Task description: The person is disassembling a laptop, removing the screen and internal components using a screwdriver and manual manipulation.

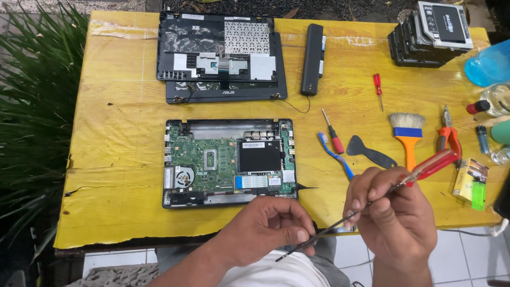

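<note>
My right hand (396,215) grips a long screwdriver with a clear red handle (433,163); its dark shaft slants down to the left. My left hand (271,226) pinches the shaft near its tip (297,245). Both hands hover over the near edge of the yellow table (117,159). Just beyond my left hand lies an opened laptop base (228,162) with its green circuit board, fan and black drive exposed.
Farther back lie the removed keyboard cover on the laptop lid (220,56) and a black battery (312,58). To the right are small red screwdrivers (333,134), a blue toothbrush (334,155), a black pry tool (371,153), an orange brush (408,139), pliers (449,135), lighters, bottles and stacked drives (430,34). Plants stand on the left.
</note>
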